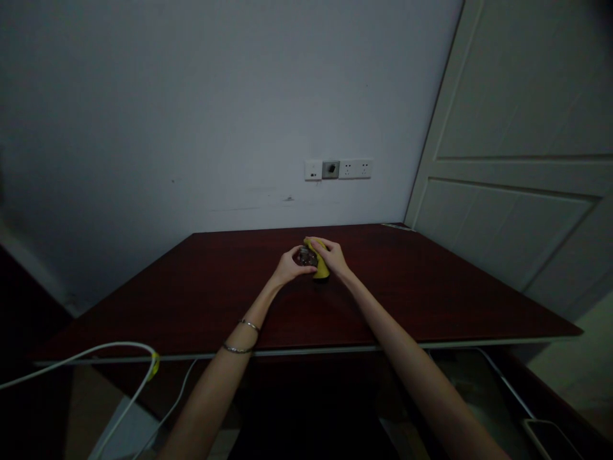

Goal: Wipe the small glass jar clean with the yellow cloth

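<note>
Two hands are working close together. The left grip [286, 267] is curving around one clear, rounded vessel [307, 257], its fingers lying on the far side and its thumb reaching across the near side. The right grip [332, 254] is pinching one yellow cloth [320, 266] and pressing it against the vessel's right side. The vessel is sitting between the two grips, over the middle of the worktop [383, 287]; whether its base is touching the surface cannot be told. Its wall is appearing transparent and shiny; glass or plastic cannot be distinguished, and its opening's direction is not showing clearly. The cloth is hanging soft and folded, its long axis running from the upper left downward and slightly right, its dark lower end pointing toward the near edge.

Two metallic bracelets [238, 349] are encircling the left forearm. The worktop is presenting a smooth, dark red-brown wood-grain surface with a pale front edge. At left, one thick white cable [112, 345] is looping past that edge, carrying one yellow tag [154, 366]; one thinner white cable [178, 397] is hanging nearby. Behind, four rectangular wall plates [355, 168] are forming a row on the pale wall [230, 108]. One panelled door [512, 128] is standing at right.
</note>
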A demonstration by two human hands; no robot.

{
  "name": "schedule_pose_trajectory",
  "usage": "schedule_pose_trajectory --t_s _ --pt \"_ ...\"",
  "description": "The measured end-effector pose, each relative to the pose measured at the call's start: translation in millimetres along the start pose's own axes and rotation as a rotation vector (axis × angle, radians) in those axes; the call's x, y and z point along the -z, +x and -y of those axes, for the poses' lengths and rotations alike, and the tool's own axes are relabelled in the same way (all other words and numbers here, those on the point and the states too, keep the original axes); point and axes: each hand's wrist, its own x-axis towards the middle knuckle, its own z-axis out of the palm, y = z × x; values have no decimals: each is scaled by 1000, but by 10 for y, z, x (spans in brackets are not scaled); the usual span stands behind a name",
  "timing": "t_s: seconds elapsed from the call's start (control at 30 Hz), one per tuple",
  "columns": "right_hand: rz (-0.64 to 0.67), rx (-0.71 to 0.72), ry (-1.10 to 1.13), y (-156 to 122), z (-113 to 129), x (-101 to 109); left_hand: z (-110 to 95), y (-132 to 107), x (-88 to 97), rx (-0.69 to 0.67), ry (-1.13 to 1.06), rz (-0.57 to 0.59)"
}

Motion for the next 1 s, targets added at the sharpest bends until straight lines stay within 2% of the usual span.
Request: schedule_pose_trajectory --t_s 0.07,0.23,0.3,0.4,0.57,0.67,0.77,0.87,0.93,1.0 --pt "-13 5 -8 -3 -11 -12 0 3 2 4 30 -9" --pt "69 265 -139 -186 82 -55 113 45 18 -17 34 -35" --pt "104 312 -185 -219 110 -61 144 51 24 -34 38 -33" --pt "73 252 -178 -146 84 -53 138 40 21 -39 58 -13" --pt "9 -5 -120 40 -26 -15 79 2 -4 -38 96 24" --pt "53 92 -189 -11 4 8 81 -1 -5 -47 136 25" --pt "197 303 -312 -137 106 26 127 18 -3 -16 139 -3" --pt "317 394 -408 -192 173 28 182 39 -9 23 141 -55" --pt "278 378 -440 -154 162 13 197 44 -12 29 177 -66" --pt "160 326 -454 -78 119 -14 188 41 -11 28 214 -63"
